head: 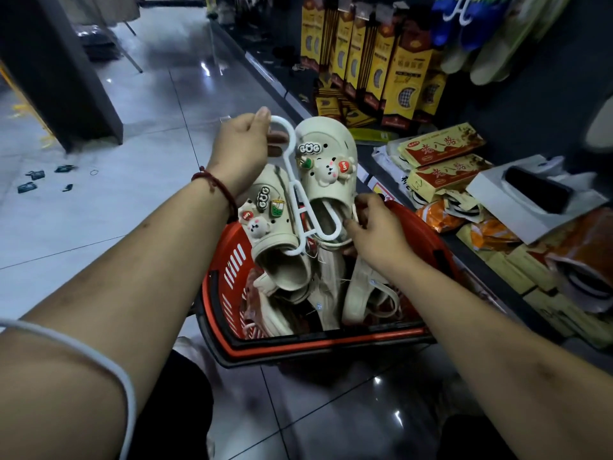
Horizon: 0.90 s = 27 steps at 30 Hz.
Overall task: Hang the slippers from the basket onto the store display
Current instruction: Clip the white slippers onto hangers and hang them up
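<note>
A pair of cream slippers (326, 151) with bear and drink charms hangs on a white plastic hanger (292, 187) just above the red basket (229, 260). My left hand (240, 151) pinches the hanger's hook at the top. My right hand (376, 227) grips the heel edge of the right slipper and the hanger's lower loop. More cream slippers (360, 293) lie inside the basket. The store display (481, 34) at the upper right carries hung blue and pale slippers.
Yellow insole packs (398, 61) hang on the display to the right. Boxes (441, 144), orange packets and a white box crowd the low shelf beside the basket. A dark pillar (66, 78) stands left. Small dark scraps (36, 180) lie on the glossy tiled floor.
</note>
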Each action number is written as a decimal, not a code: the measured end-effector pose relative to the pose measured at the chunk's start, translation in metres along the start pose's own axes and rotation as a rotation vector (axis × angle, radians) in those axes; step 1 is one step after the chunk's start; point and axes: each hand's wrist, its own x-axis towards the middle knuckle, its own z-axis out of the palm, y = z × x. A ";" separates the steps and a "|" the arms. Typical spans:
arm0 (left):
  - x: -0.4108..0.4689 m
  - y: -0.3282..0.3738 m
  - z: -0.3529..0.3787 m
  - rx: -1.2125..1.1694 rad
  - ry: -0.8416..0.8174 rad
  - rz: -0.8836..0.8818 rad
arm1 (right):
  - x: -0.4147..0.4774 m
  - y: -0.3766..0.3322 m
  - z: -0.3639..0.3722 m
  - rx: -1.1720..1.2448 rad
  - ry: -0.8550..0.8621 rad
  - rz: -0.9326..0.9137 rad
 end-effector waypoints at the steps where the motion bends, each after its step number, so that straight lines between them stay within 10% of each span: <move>1: 0.002 -0.002 -0.001 -0.033 0.025 -0.027 | -0.001 0.001 0.001 -0.011 0.003 -0.018; 13: -0.011 0.012 0.002 0.039 0.015 0.051 | 0.001 0.001 0.008 0.342 0.071 0.229; 27: -0.019 0.006 0.012 -0.020 -0.153 -0.155 | -0.011 -0.002 -0.002 -0.202 0.032 -0.040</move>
